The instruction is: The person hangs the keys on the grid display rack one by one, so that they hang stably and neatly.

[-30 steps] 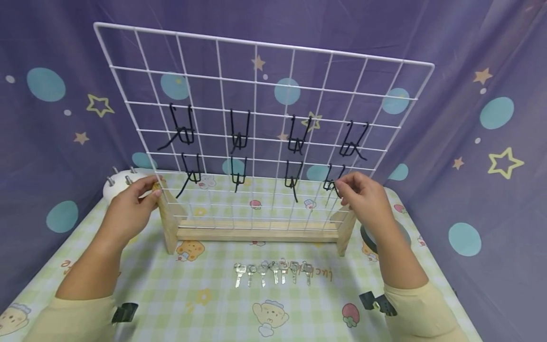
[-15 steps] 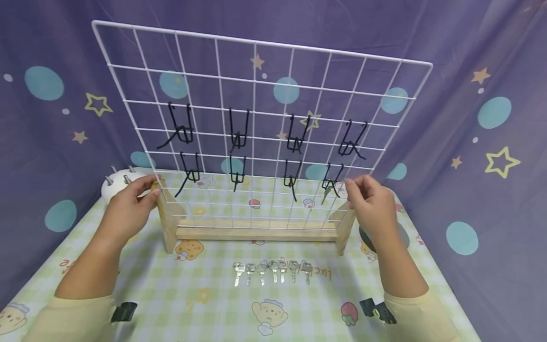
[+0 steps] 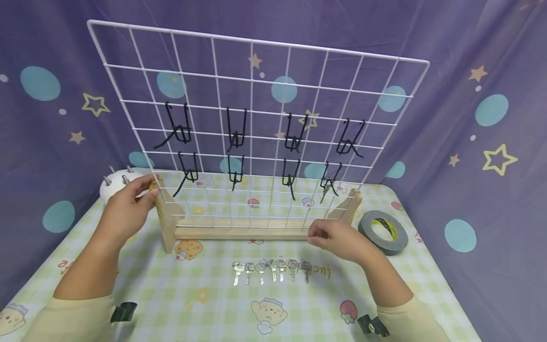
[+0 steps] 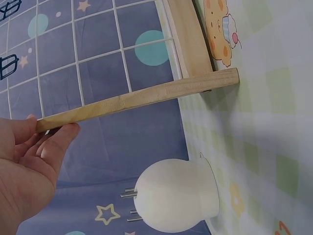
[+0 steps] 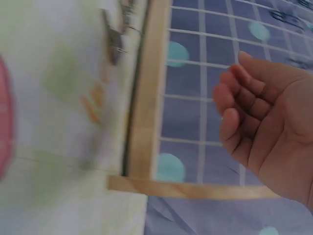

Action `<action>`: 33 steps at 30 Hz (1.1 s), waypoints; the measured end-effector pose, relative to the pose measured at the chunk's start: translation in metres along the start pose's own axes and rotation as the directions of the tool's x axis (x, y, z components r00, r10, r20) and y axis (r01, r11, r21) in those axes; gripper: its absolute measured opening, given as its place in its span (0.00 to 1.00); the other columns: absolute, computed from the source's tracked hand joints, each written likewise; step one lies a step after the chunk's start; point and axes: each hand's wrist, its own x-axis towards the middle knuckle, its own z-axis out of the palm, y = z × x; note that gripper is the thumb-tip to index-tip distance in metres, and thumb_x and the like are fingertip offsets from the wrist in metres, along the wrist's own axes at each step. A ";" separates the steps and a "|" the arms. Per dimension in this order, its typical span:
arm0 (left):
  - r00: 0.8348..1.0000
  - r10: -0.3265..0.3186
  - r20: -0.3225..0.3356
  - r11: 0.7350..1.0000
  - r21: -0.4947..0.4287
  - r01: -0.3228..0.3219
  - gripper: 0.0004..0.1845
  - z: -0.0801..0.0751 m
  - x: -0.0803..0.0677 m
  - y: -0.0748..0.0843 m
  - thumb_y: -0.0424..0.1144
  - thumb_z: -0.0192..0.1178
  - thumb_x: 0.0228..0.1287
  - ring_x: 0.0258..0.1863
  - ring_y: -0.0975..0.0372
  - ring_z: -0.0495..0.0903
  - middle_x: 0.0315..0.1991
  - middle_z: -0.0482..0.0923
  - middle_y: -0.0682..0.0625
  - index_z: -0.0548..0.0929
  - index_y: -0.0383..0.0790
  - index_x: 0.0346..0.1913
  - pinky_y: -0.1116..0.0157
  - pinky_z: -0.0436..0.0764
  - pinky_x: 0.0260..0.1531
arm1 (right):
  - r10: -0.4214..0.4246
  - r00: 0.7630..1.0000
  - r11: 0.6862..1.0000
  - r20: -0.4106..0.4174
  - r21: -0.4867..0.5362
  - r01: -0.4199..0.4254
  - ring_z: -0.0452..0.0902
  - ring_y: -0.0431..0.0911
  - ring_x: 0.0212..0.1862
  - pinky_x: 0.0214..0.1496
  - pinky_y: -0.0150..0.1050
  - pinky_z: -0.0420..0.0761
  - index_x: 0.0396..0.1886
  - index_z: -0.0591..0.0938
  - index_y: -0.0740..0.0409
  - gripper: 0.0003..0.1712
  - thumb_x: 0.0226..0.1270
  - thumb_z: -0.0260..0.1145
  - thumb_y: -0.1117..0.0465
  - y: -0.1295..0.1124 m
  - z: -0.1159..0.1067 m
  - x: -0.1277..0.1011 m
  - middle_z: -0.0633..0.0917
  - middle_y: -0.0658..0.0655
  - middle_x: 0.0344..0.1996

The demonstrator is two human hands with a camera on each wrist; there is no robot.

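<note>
A white wire grid [image 3: 256,85] stands in a wooden stand [image 3: 243,232] and carries two rows of black hooks [image 3: 234,128]. One key [image 3: 325,192] hangs from the lower right hook. Several more keys [image 3: 269,270] lie in a row on the table in front of the stand. My left hand [image 3: 150,189] pinches the top of the stand's left upright [image 4: 137,98], and the left wrist view shows the fingertips [image 4: 58,137] on its end. My right hand [image 3: 314,235] hovers just above the right end of the key row, its fingers [image 5: 234,107] loosely curled and holding nothing.
A grey tape roll [image 3: 383,231] lies right of the stand. A white dome with metal pins [image 3: 113,184] sits behind my left hand, also in the left wrist view [image 4: 176,196]. A checked cloth [image 3: 205,304] covers the table, with a purple curtain [image 3: 470,57] behind.
My right hand let go of the key at the lower right hook and dropped toward the key row. The key now hangs on the hook. The left hand stayed put.
</note>
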 end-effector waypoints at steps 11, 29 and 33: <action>1.000 -0.021 0.008 1.000 0.002 0.021 0.29 -0.001 0.000 0.000 0.50 0.44 0.78 0.61 0.39 0.74 0.70 0.65 0.34 0.60 0.39 0.75 0.53 0.80 0.54 | 0.055 0.988 0.971 0.144 -0.239 -0.020 0.76 0.37 0.35 0.40 0.38 0.81 0.40 0.85 0.46 0.08 0.61 0.72 0.55 0.005 0.046 0.020 0.83 0.41 0.33; 1.000 -0.010 0.008 1.000 -0.014 0.010 0.29 0.001 0.000 0.001 0.48 0.44 0.78 0.61 0.39 0.74 0.69 0.65 0.33 0.61 0.38 0.75 0.55 0.80 0.54 | 0.037 0.981 0.956 0.190 -0.294 0.021 0.73 0.36 0.29 0.33 0.33 0.77 0.26 0.82 0.42 0.07 0.61 0.71 0.57 0.008 0.050 0.023 0.80 0.38 0.25; 1.000 -0.010 0.007 1.000 -0.011 0.010 0.29 0.001 0.000 0.000 0.48 0.44 0.78 0.61 0.39 0.74 0.69 0.65 0.33 0.61 0.38 0.75 0.55 0.79 0.54 | 0.024 0.987 0.962 0.156 -0.271 0.020 0.72 0.38 0.30 0.34 0.35 0.77 0.25 0.82 0.43 0.08 0.63 0.67 0.60 0.004 0.043 0.021 0.80 0.39 0.26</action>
